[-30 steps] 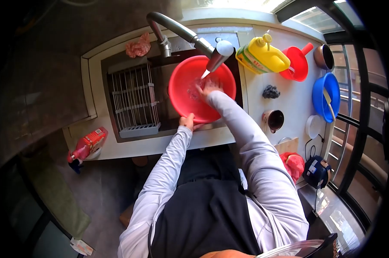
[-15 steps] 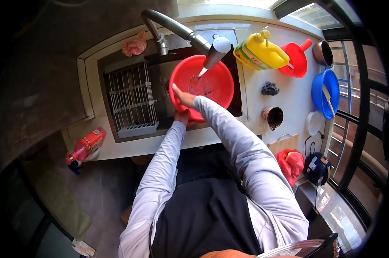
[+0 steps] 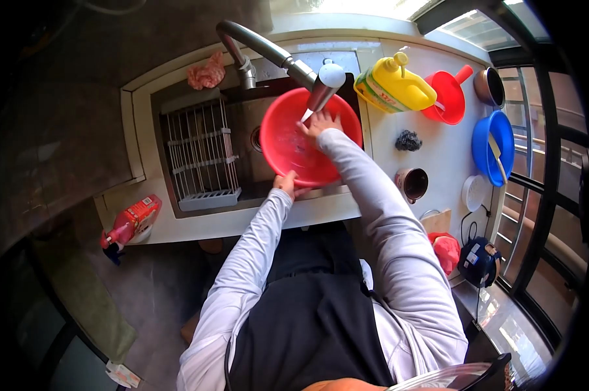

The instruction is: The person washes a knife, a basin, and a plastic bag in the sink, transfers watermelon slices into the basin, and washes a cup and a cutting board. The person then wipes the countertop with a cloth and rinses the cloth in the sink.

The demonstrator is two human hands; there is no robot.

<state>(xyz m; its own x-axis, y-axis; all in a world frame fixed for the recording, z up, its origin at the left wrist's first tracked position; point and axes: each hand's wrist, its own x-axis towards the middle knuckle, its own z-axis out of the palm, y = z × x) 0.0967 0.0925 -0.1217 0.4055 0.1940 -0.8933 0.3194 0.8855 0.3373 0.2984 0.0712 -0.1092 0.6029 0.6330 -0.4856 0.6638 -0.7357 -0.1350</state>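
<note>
Head view: left hand (image 3: 285,184) clamped on the rim, right hand (image 3: 322,124) fanned out inside the bowl (image 3: 294,142)!

And the bowl sits in the sink (image 3: 247,167), round, so no long axis to speak of. Nearer hand? Left, surely touching: it grips the bowl's near-left edge, thumb over the rim, fingers curled underneath. Right reaches into the bowl's far-right half, fingers well apart, gripping nothing, just beside the thin stream from the tap (image 3: 325,79) above the bowl; whether those fingertips touch the bowl's wall, I can't tell.
</note>
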